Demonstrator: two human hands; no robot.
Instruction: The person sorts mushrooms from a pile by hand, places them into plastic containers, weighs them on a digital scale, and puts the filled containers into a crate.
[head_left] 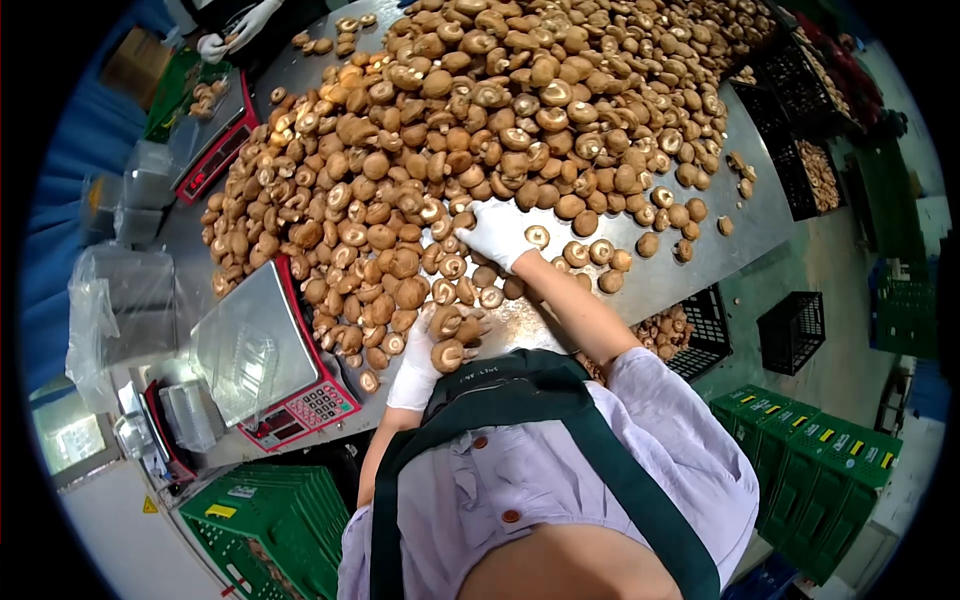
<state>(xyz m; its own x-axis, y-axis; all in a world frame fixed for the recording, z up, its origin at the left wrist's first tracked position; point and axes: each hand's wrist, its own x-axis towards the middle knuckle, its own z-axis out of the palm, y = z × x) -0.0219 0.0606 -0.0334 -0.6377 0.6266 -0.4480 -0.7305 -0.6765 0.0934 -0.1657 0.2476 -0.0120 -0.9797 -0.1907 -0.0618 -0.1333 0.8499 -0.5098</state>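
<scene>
My left hand [412, 372], in a white glove, is cupped close to the apron at the near table edge. It holds several brown shiitake mushrooms [447, 354], some with pale gills showing. My right hand [497, 234], also gloved, reaches to the near side of a large mushroom pile [420, 130]. Its thumb and fingers close around a shiitake mushroom [464, 221], partly hidden by the glove. Loose mushrooms [601, 251] lie on the metal table [690, 270] beside my right wrist.
A red-framed scale [255, 345] stands at my left, and a second scale [215, 140] sits farther back. Stacked green crates [810, 470] are at lower right; a black crate [792, 330] rests on the floor. Another person's gloved hand [250, 25] shows at top left.
</scene>
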